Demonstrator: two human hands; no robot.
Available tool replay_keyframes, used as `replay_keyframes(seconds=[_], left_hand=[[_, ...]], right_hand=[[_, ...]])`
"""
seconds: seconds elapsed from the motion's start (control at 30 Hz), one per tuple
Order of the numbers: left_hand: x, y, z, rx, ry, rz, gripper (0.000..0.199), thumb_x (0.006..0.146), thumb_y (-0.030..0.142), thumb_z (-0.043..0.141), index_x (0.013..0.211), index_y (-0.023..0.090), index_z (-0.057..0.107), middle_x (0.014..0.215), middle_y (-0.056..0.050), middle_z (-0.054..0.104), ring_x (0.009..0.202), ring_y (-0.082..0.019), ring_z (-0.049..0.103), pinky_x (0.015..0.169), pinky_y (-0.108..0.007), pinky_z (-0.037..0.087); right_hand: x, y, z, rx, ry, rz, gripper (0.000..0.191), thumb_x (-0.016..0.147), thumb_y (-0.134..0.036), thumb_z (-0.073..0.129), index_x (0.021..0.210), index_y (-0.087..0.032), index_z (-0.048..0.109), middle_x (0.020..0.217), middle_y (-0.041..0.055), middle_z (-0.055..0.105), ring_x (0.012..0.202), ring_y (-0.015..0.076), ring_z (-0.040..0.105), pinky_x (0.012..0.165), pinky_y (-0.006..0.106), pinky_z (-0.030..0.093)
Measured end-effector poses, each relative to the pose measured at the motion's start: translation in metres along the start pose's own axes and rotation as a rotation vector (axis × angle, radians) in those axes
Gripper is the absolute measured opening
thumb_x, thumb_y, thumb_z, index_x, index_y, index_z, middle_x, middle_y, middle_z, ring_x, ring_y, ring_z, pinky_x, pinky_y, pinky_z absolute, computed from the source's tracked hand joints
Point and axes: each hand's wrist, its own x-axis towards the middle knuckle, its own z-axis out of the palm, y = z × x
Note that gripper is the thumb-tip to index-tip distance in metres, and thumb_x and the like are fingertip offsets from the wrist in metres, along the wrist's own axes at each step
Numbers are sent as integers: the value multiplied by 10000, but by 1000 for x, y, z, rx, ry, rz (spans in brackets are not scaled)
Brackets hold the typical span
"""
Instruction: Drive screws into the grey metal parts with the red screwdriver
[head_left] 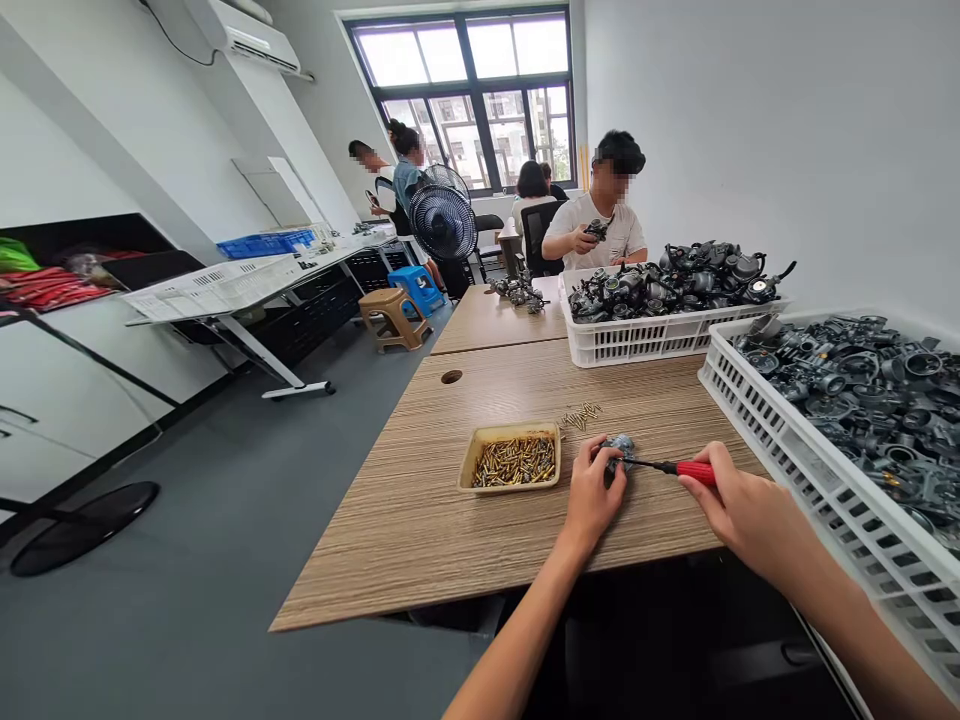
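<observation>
Left hand (595,485): gripping a small grey metal part (621,443) down on the bench (405,510), fingers curled over its left side. Part sits near the bench's front edge, right of the shallow tray (464,482).

Right hand (754,508): closed around a red-handled screwdriver (694,471), thumb and fingers on the handle. Shaft is roughly level, pointing left to the part. Tip is too small and too close to the left fingers to confirm exact contact.

Tray is off-white, stained on the inside, and holds a heap of small brass pieces (517,462). A loose pile of similar pieces (582,416) lies on the wood just beyond the tray's right rear corner, behind the left hand.

Two white slatted crates: the near crate (810,465) at right, full of grey metal castings (862,385); the rear crate (645,345) on the bench, heaped with darker assemblies (675,285). A few more assemblies (520,292) lie left of the rear crate.

Across the bench, behind the rear crate, a co-worker (611,240) in a white shirt holds up a dark metal assembly (597,230).
</observation>
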Motion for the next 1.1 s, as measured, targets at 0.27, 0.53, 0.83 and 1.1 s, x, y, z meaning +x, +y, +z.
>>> replay_keyframes(seconds=[0.27,0.53,0.83,1.1], left_hand=[[0,1,-1,8,0,-2,164,935,151,620,1048,241,696,1314,-92,603,1217,-234,644,1086,-433,538],[0,2,-2,9,-1,-6,167,932,145,621,1042,239,704,1316,-89,600,1193,-228,653,1077,-427,540],[0,0,-1,10,-3,-3,169,927,145,624,1044,240,700,1320,-90,601,1209,-238,642,1078,-441,538],[0,2,-1,13,1,-8,174,928,145,624,1047,242,706,1313,-90,605,1211,-236,644,1079,-439,539]], right_hand=[[0,0,-5,112,-42,-8,204,1053,-448,417,1108,-260,473,883,60,797,759,289,793,557,304,466],[-4,-9,-7,159,-98,-60,115,1047,-335,381,1101,-274,463,957,45,795,763,273,790,605,318,500],[-2,-4,-1,0,-61,70,255,1065,-501,392,971,-270,448,702,24,735,634,301,758,498,302,385],[-7,-16,-8,246,-132,-78,166,1053,-315,364,1185,-275,458,1002,59,794,845,279,791,676,336,524]])
